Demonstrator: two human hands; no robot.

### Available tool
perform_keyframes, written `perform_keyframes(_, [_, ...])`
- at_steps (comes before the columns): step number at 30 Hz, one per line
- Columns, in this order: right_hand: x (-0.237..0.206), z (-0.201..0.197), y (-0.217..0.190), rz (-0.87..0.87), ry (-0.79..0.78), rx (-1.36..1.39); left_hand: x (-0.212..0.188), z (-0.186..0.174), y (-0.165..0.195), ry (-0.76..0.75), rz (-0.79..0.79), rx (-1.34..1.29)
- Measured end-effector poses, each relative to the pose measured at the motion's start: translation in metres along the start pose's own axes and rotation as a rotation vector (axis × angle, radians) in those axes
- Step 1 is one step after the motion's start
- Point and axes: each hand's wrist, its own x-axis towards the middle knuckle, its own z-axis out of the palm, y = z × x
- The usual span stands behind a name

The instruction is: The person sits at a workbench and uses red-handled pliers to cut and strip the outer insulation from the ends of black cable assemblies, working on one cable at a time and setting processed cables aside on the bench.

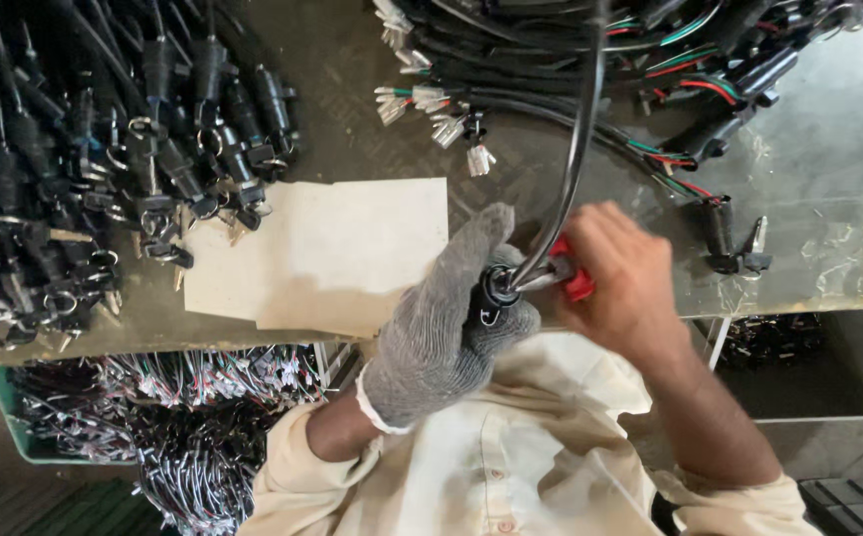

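Grey knit glove covered the left hand (446,318), which was closed around a black switch (496,288) above the table (829,179) edge. The bare right hand (615,278) gripped a red-handled tool (573,278) against it. That one switch appeared mid-work. Dozens of keyed switches (104,169) lay heaped left, too many to count; one paper sheet (332,253) lay beside them; several wire harnesses (650,60) lay further back.

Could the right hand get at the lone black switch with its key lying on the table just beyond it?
Probably not yet: the path to the switch looks open, but the right hand is gripping a red-handled tool.
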Motion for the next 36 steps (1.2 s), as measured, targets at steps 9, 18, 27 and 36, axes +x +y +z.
perform_keyframes(9, [-0.003,0.003,-0.01,0.105,0.008,-0.029,-0.007,0.02,-0.015,0.077,0.078,0.135])
perform_keyframes(18, [-0.002,0.0,-0.013,0.095,0.063,-0.082,-0.003,0.017,-0.014,0.051,0.242,0.425])
perform_keyframes(27, [-0.015,0.007,-0.019,0.267,0.052,-0.09,-0.004,0.018,-0.012,0.11,0.271,0.855])
perform_keyframes(36, [-0.001,0.01,-0.031,0.244,0.141,0.087,0.01,0.002,0.007,-0.04,0.149,0.323])
